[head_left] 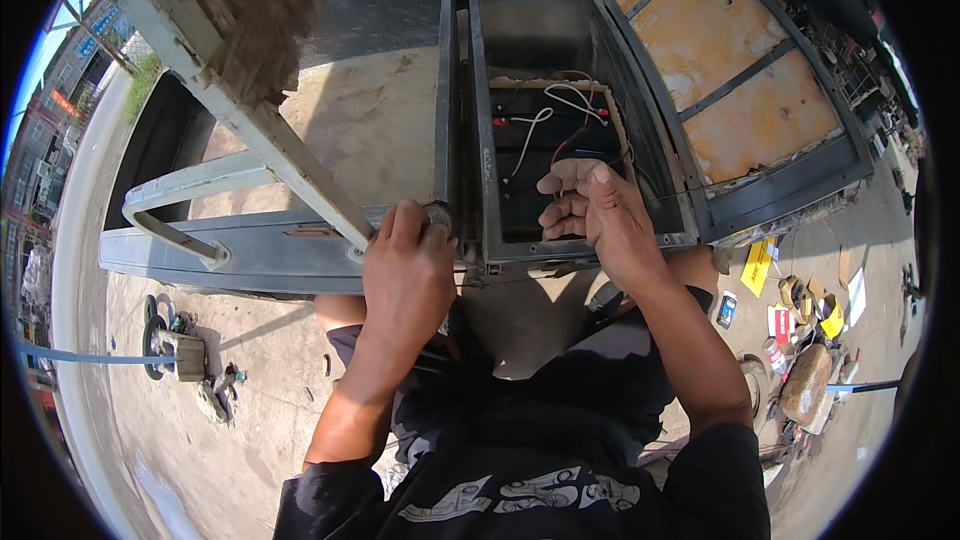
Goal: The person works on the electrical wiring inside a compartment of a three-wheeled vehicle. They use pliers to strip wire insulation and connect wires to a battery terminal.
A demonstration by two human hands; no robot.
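My left hand (405,275) is closed at the front rim of the left metal box (250,250), beside a pale bent metal frame (290,165). A dark, round-ended object (437,217) shows past its fingers; its kind is hidden. My right hand (605,215) hovers over the front of the narrow black compartment (487,160), its fingers loosely curled and apart, with nothing clearly seen in them. Inside that compartment lie black batteries (520,145) with white cables (537,122) and red terminals.
A hinged lid (715,105) with rust-stained panels leans open at the right. Splintered wood (265,15) hangs over the left box. On the right ground are a yellow card (757,267), a blue can (727,309), a stone (806,388) and litter. A small wheeled part (180,355) lies at left.
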